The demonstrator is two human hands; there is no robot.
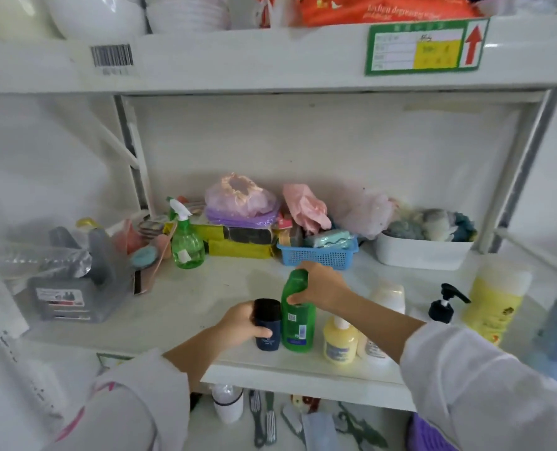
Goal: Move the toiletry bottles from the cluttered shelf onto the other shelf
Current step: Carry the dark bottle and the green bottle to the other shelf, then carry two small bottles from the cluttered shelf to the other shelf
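My left hand [238, 323] grips a small dark blue bottle [267, 333] with a black cap, standing near the front edge of the white middle shelf [205, 301]. Right beside it stands a tall green bottle [298, 323]; my right hand [319, 284] holds it around its neck and top. To the right stand a yellow pump bottle [339, 341], a white bottle [388, 297], a black pump dispenser [443, 305] and a large yellow bottle with a white cap [495, 304].
At the back of the shelf are a green spray bottle [187, 242], yellow packets, a blue basket [319, 253], bags and a white tub [423, 253]. A grey organiser [72, 288] fills the left. Below lie a white bottle [227, 403], cutlery and scissors.
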